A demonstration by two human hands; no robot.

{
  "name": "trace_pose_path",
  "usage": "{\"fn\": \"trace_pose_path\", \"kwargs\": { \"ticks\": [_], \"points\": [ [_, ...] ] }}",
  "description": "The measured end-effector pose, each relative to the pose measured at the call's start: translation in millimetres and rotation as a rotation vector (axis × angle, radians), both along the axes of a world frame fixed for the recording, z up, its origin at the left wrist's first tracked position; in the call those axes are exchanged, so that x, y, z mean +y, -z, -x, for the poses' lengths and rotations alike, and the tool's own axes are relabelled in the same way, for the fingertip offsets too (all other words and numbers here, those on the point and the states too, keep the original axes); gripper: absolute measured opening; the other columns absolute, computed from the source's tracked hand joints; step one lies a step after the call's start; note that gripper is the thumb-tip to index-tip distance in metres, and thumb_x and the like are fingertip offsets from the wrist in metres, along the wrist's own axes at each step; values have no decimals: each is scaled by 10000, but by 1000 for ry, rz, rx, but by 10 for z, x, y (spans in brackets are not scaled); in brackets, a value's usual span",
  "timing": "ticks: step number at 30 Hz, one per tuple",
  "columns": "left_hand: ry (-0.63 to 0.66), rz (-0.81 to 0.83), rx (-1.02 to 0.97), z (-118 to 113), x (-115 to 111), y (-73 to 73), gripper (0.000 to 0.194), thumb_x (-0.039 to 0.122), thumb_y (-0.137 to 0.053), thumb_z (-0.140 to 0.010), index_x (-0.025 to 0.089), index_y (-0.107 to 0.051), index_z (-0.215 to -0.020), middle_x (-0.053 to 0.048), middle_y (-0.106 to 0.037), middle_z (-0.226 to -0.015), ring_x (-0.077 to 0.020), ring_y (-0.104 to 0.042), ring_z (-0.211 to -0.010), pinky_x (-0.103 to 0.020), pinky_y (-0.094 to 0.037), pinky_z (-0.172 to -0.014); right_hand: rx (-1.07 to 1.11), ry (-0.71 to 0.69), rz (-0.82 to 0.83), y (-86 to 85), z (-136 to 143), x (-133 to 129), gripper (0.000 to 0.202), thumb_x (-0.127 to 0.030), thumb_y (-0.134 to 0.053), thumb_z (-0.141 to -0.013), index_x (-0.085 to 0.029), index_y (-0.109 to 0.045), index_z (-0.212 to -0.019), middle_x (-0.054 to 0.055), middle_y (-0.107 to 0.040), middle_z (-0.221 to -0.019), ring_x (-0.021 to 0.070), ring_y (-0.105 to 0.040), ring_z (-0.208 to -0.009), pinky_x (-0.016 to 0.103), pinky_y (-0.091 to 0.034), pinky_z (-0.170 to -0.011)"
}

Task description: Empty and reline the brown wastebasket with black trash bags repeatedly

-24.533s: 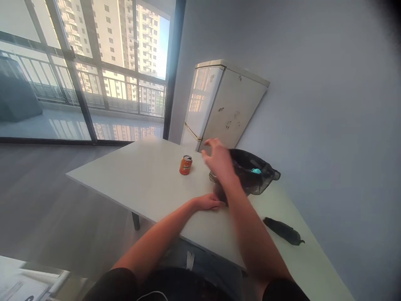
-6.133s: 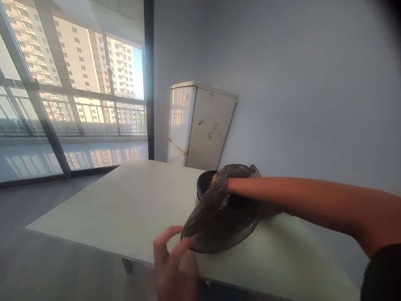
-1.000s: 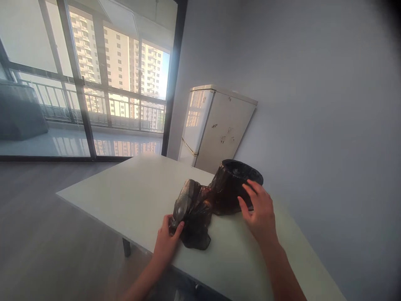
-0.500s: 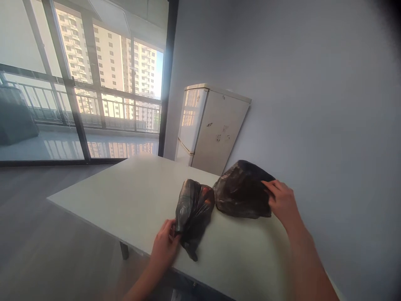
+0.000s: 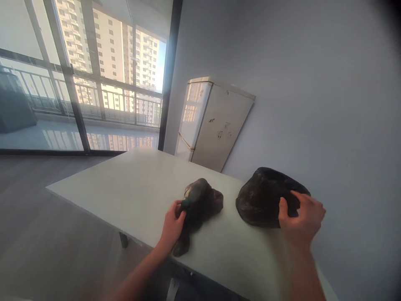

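Note:
A smaller dark plastic bag (image 5: 200, 209) lies on the pale table (image 5: 125, 184), bulging with contents that its film mostly hides. My left hand (image 5: 173, 223) pinches the left side of this bag between thumb and fingers. To the right, a larger black plastic bag (image 5: 260, 200) stands puffed out near the wall side of the table. Over its right part is my right hand (image 5: 302, 213), thumb and fingers spread apart, close to the film or touching it. What is inside the larger bag cannot be seen.
Behind the table a white fridge (image 5: 219, 125) stands against the grey wall (image 5: 313, 104). Sliding glass doors (image 5: 119, 138) with a balcony beyond are at the left. A dark object with a pale strip shows below the table's front edge.
The larger bag has shifted right, widening the gap between the bags. My right hand has opened. My left hand sits higher on the smaller bag, which has changed shape. The view has tilted slightly.

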State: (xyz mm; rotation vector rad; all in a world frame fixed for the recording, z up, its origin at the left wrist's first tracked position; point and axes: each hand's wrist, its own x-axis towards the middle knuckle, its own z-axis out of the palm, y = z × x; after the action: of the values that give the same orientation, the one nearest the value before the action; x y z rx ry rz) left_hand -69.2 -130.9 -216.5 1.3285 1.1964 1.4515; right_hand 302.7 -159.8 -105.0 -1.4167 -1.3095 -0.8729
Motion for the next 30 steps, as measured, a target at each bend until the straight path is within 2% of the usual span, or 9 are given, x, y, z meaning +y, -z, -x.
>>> {"fn": "trace_pose_path", "kwargs": {
  "ticks": [2,4,8,13,18,20,22,26,30],
  "points": [
    [55,26,-110,-66,7,-89,205,354,-602,-881,201,-625,-1016,14,-672,-786,-154,-568,-678,-253,-419,-644,289,-161,61,183,622,-168,270,-420,-631,-971,-185,-709,-1079,126,-703,-979,290,-675,-918,486,-544,-905],
    [94,48,-170,-136,22,-146,218,375,-616,-901,208,-606,-1042,44,-614,-732,-130,-501,-629,-234,-378,-611,508,-480,379,430,1245,-261,264,-439,-616,-985,-208,-701,-1080,112,-741,-984,266,-711,-883,424,-581,-837],
    [167,21,-211,-261,47,-191,186,358,-656,-897,204,-622,-996,28,-624,-809,-134,-558,-740,-229,-440,-714,560,-778,670,893,2028,-160,259,-396,-653,-956,-213,-721,-1127,99,-772,-1081,254,-718,-939,393,-572,-874],
    [380,199,-314,-149,64,-264,325,405,-806,-813,193,-625,-980,-11,-675,-892,-158,-624,-797,-239,-473,-725,684,-799,679,1072,1807,166,293,-434,-562,-1004,-206,-684,-867,20,-693,-759,191,-609,-692,316,-484,-695],
    [755,236,-173,369,224,-300,591,365,-924,-708,207,-599,-1175,-42,-693,-958,-187,-641,-836,-267,-491,-761,693,-957,771,800,1151,320,351,-539,-650,-971,-205,-720,-890,-8,-634,-740,165,-554,-693,288,-440,-676],
    [693,122,23,578,315,-303,532,341,-912,-709,207,-625,-1137,-2,-636,-853,-168,-598,-788,-242,-457,-716,459,-1070,927,703,954,340,340,-536,-756,-900,-204,-765,-826,5,-634,-757,173,-563,-742,300,-449,-716],
    [430,-17,240,736,400,-302,390,335,-860,-749,205,-661,-1059,37,-541,-741,-140,-525,-698,-221,-405,-649,254,-1083,961,686,834,348,378,-493,-800,-866,-196,-708,-652,15,-586,-775,172,-539,-764,308,-439,-722],
    [-66,-184,456,906,490,-264,256,361,-724,-854,221,-685,-1064,77,-411,-626,-115,-396,-566,-213,-328,-571,169,-847,743,875,856,371,400,-266,-733,-875,-186,-509,-554,35,-535,-892,184,-527,-863,316,-443,-763],
    [-180,-286,582,906,468,-200,226,411,-613,-940,210,-708,-903,5,-579,-726,-162,-552,-694,-256,-438,-680,114,-482,586,1086,1050,359,125,-79,-633,-800,-191,-658,-849,88,-632,-1048,249,-549,-993,405,-459,-887]
  ]
}}
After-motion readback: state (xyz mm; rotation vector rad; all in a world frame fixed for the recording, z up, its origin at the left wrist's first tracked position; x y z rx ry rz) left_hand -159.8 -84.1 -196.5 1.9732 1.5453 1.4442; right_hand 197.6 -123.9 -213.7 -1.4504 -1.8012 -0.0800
